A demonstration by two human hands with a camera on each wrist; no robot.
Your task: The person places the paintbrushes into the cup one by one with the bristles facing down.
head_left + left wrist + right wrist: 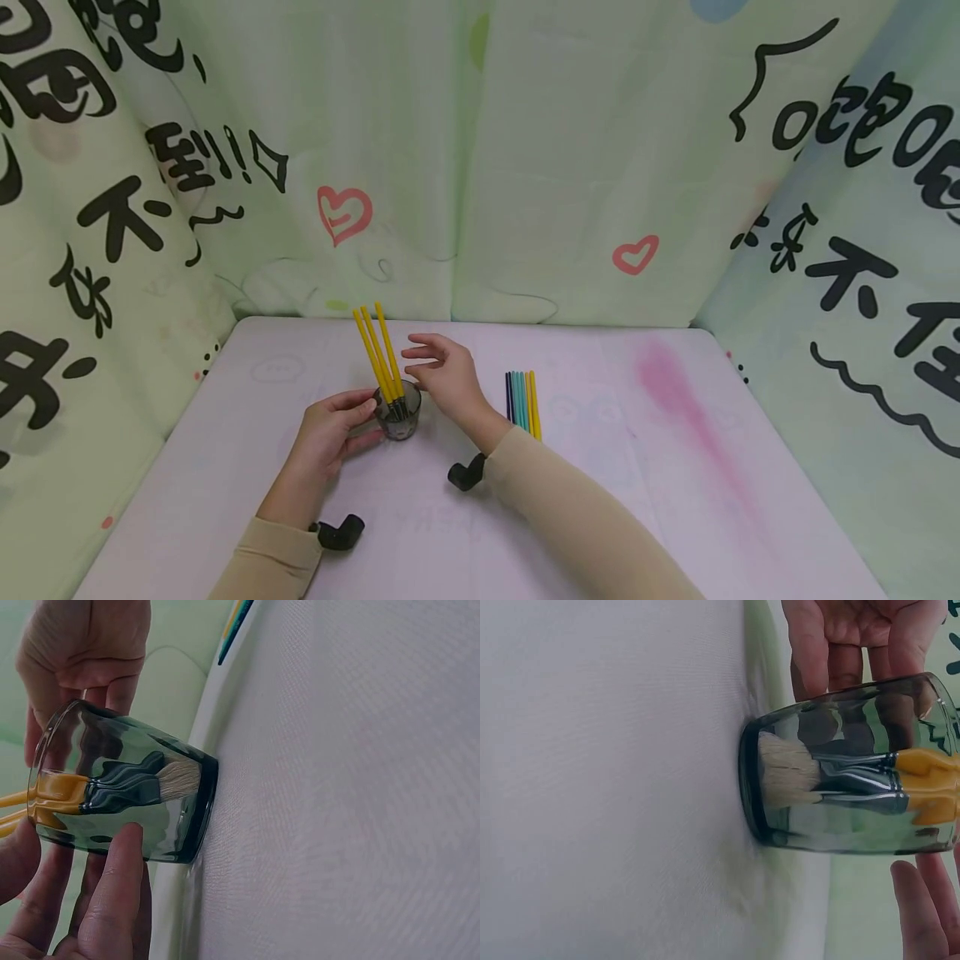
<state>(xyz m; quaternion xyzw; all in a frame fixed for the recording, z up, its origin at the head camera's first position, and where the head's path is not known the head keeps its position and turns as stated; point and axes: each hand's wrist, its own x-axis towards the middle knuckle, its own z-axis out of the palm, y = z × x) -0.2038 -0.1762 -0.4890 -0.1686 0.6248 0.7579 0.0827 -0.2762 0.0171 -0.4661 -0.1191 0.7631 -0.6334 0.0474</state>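
A smoky see-through glass [402, 427] stands upright on the table. Three paintbrushes [381, 357] with yellow handles lean in it, their pale bristles [786, 771] down near the glass bottom. My left hand [330, 433] holds the glass from its left side, with fingers on the far side and the thumb at the near side. To the right of the brush handles is my right hand [447, 375], its fingers loosely extended and holding nothing. In the left wrist view, part of the right hand [86, 645] is hidden behind the glass.
Several slender sticks [522, 400] in dark blue, teal and yellow lie in a row right of the right wrist. Black wrist mounts [341, 533] stick out from both sleeves. Pale printed curtains [570, 167] enclose the table [615, 517] at the back and sides.
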